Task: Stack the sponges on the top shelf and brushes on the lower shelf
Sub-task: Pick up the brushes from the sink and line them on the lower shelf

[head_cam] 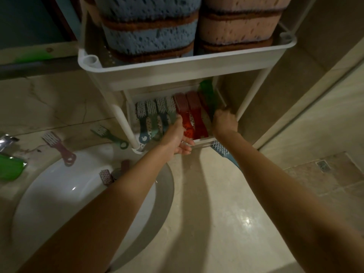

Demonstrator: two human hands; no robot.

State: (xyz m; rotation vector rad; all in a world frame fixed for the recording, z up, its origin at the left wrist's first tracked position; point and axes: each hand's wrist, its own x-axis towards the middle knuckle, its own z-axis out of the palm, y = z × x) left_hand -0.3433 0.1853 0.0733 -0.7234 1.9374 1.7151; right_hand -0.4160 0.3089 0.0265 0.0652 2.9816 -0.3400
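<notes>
Dim bathroom, a marble bench (216,203) with a white rack standing on it beside the sink (59,194). Sponges (149,38), blue and pink, already sit piled in two stacks on the top shelf (177,69), so that half looks finished, as far as I can see.

On the lower shelf (202,139) a row of brushes (157,115) lies side by side, bristles to the back, with red brushes (194,113) to their right and a green brush (208,95) standing at the far right end.

Both hands are at that shelf. The left hand (177,136) rests at its front rim, fingers (186,148) fairly straight and apart, by the red handles. The right hand (224,121) reaches into the right end; its back hides its fingers, so I cannot tell whether they grip anything.

Some work remains, I judge. A blue brush (222,150) lies on the bench just in front of the rack, under the right forearm. A pink brush (59,148) and a dark brush (110,135) lie left of the rack, and one more, the sink brush (106,177), lies in the basin.
</notes>
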